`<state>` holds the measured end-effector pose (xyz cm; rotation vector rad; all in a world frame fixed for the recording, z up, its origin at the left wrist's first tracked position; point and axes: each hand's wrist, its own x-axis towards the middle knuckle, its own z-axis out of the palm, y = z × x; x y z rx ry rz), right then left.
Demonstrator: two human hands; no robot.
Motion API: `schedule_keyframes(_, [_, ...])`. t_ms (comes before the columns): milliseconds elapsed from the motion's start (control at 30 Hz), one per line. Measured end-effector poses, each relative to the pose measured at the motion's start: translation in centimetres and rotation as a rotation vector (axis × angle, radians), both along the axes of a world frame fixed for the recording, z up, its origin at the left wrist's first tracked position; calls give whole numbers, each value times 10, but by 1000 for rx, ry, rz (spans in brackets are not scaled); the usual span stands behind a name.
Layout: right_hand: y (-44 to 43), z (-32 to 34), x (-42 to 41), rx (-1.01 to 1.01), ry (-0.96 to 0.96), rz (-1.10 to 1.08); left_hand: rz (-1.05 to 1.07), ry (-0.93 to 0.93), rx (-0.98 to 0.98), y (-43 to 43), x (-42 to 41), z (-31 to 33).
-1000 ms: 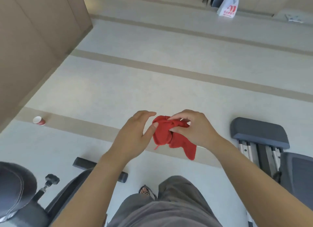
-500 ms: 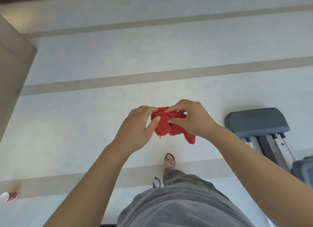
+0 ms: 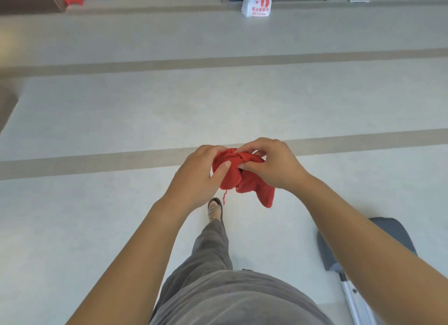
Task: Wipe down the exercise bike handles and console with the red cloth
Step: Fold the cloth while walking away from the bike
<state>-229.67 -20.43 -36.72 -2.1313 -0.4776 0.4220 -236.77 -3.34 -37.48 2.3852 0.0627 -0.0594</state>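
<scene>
Both hands, left hand (image 3: 194, 176) and right hand (image 3: 274, 164), grip the bunched red cloth (image 3: 238, 176).

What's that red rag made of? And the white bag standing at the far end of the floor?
The red cloth looks like soft woven or knitted fabric, matte: it bunches into folds and a loose thread dangles. The white bag is probably thin plastic, slightly glossy and crinkled, with red print.

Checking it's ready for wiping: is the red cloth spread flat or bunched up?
Bunched up. The red cloth is crumpled between the left hand and right hand, both pinching it, one corner dangling below.
</scene>
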Motion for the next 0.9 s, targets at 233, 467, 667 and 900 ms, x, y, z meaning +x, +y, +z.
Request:
schedule_keyframes(233, [22,20,197,-16,-30,-111,-107,-16,163,38,217,18])
schedule_keyframes(467, [-4,19,373,25,-62,-305,-282,-41,253,26,418,33])
schedule_keyframes(667, [-32,3,548,57,-60,-363,-348,2,262,-3,602,18])
schedule_keyframes(900, [-67,19,755,15,-56,-338,-312,37,227,-33,805,33])
